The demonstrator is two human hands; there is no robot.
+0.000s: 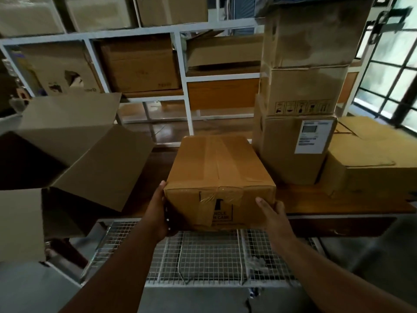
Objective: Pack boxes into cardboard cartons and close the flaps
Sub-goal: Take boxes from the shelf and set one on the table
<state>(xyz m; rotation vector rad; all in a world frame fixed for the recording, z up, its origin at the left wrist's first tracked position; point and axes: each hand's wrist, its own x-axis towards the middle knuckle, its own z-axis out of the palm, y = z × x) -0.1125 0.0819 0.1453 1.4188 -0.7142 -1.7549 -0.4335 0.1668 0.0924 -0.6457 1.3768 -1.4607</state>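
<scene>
A brown taped box (216,168) with a black handling mark on its near face sits in the middle, its front end out over the edge of the wooden table (338,202). My left hand (161,211) grips its left near corner. My right hand (270,213) presses against its right near corner. A large open carton (94,168) lies on the left with its flaps spread wide and its dark inside showing.
A stack of cartons (300,123) rises right of the taped box, beside a wider flat carton (374,159). White shelving (182,86) full of cartons lines the back. A wire mesh rack (203,254) sits below the table edge. Windows fill the far right.
</scene>
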